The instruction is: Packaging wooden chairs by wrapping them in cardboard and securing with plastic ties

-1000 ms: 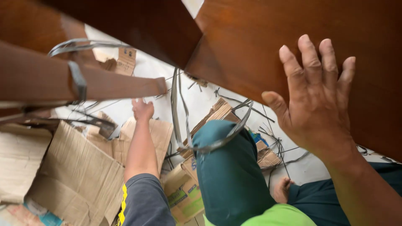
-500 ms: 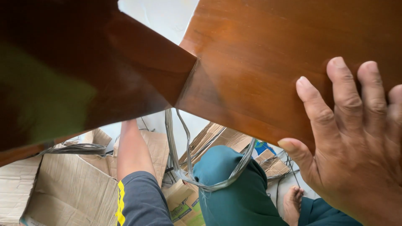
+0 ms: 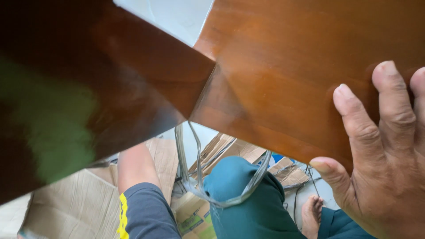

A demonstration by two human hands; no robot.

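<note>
Right hand (image 3: pixel 389 163), lower right: we spread it open, flat on the wooden panel (image 3: pixel 287 71), steadying it. Left hand hidden behind the panel; grip unknowable.

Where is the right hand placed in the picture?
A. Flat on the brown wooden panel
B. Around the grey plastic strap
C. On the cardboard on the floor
A: the right hand lies with spread fingers against the glossy brown wooden panel, thumb at its lower edge.

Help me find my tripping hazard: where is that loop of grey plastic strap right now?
In the head view, the grey plastic strap hangs bottom centre, below the brown wooden panel, draped over the teal-clad knee, beside the left forearm.
</note>
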